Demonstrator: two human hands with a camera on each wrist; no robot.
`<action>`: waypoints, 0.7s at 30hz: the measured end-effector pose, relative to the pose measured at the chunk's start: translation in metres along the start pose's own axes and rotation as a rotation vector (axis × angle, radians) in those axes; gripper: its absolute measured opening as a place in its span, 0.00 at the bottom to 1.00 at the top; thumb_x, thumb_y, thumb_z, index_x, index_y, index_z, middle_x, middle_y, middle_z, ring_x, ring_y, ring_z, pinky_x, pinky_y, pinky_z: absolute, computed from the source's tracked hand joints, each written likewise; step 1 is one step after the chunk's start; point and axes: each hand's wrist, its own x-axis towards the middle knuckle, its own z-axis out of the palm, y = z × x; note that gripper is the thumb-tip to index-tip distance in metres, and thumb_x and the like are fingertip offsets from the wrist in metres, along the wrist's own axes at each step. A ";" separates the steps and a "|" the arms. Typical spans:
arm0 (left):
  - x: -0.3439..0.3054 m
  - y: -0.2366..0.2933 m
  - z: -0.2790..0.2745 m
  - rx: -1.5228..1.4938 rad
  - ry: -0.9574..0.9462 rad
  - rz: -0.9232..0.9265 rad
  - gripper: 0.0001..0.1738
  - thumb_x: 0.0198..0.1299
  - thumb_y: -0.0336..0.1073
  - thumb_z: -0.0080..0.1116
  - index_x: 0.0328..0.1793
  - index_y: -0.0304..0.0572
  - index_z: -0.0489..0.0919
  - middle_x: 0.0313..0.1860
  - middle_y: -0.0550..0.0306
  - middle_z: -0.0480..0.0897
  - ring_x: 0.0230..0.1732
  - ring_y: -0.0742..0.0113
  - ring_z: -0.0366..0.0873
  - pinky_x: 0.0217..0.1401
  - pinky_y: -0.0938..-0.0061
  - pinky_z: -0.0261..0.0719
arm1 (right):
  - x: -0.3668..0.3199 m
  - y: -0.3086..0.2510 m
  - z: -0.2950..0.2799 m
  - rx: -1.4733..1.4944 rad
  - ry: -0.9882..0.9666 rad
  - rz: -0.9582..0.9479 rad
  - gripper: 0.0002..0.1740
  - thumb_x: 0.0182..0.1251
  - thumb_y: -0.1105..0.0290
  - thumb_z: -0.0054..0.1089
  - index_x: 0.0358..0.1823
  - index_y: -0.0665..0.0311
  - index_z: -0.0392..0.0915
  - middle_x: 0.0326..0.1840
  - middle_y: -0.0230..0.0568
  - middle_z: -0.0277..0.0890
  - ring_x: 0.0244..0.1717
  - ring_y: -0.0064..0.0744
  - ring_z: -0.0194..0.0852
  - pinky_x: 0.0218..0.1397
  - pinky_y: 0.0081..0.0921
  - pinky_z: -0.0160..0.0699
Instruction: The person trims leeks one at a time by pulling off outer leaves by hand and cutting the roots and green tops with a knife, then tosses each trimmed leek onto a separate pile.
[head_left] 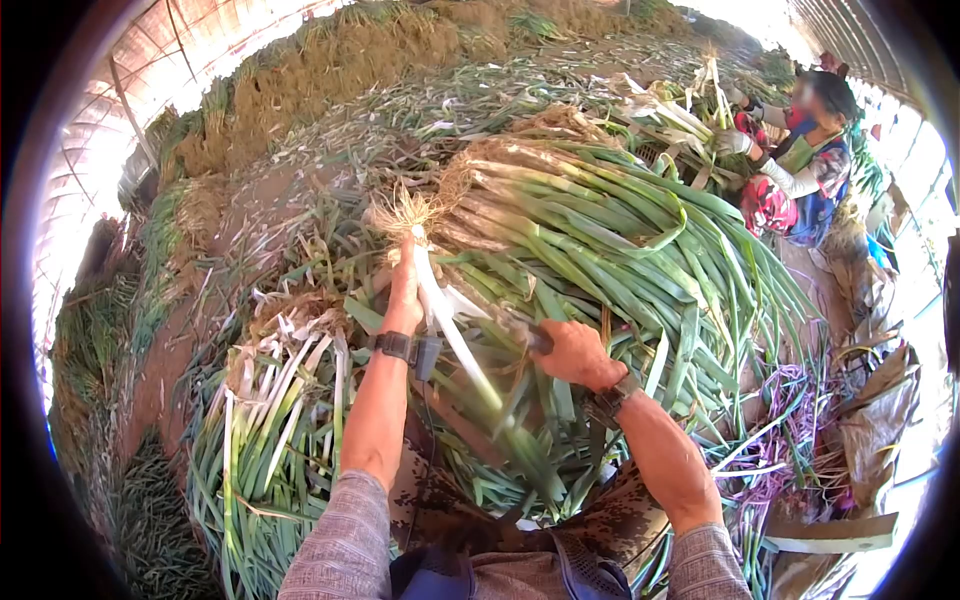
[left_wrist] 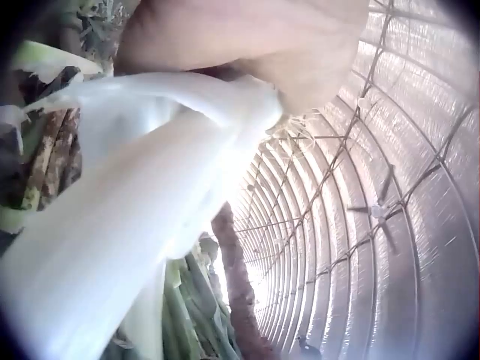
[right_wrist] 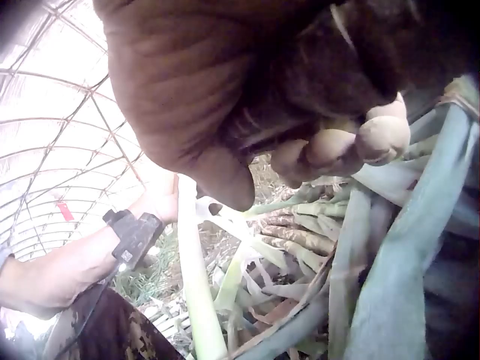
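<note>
The fingers of the left hand [head_left: 405,295] are curled round one leek [head_left: 455,332], gripping its white stem just below the roots [head_left: 410,215], which fan out beyond the knuckles. From that grip the stem slants down and towards the right-hand side, turning green well below the fingers; a loose pale layer [left_wrist: 154,94] peels away just beside them in the left wrist view.

The right hand [head_left: 578,357] has its fingers closed firmly about the dark handle [head_left: 541,341] of a tool, whose front end points towards the leek and is too blurred to make out. The leek lies to the left of these fingers, apart from them.

Beyond both sets of fingers lies a big pile of leeks [head_left: 600,225], roots to the left; nearer the body, left of the left fingers, is a paler-stemmed heap [head_left: 270,420]. Purple stalks [head_left: 790,430] lie right of the right fingers. Leaf scraps litter the brown ground [head_left: 160,375] farther out, another person [head_left: 825,165] sits far to the right, and a ribbed, translucent roof [left_wrist: 420,187] arches over everything
</note>
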 end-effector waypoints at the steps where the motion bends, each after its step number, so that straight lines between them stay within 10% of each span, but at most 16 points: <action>1: -0.003 0.004 0.002 0.000 0.000 -0.002 0.30 0.59 0.66 0.65 0.39 0.45 0.76 0.22 0.59 0.77 0.23 0.65 0.79 0.29 0.68 0.84 | 0.000 0.001 0.001 -0.001 -0.001 0.002 0.19 0.59 0.55 0.64 0.45 0.61 0.82 0.37 0.52 0.84 0.43 0.57 0.81 0.49 0.49 0.79; 15: 0.019 0.002 -0.026 0.052 0.019 0.035 0.35 0.56 0.70 0.65 0.56 0.52 0.78 0.36 0.65 0.79 0.34 0.68 0.81 0.36 0.67 0.82 | -0.001 -0.004 0.001 -0.011 -0.044 -0.057 0.21 0.59 0.55 0.63 0.48 0.59 0.82 0.36 0.52 0.84 0.42 0.58 0.81 0.48 0.49 0.79; 21: 0.002 0.005 -0.023 -0.190 -0.158 0.006 0.23 0.63 0.53 0.68 0.56 0.48 0.80 0.41 0.57 0.83 0.36 0.68 0.81 0.38 0.67 0.84 | 0.002 -0.012 -0.002 -0.004 -0.006 -0.014 0.20 0.59 0.56 0.64 0.50 0.58 0.81 0.38 0.51 0.84 0.44 0.56 0.81 0.50 0.49 0.78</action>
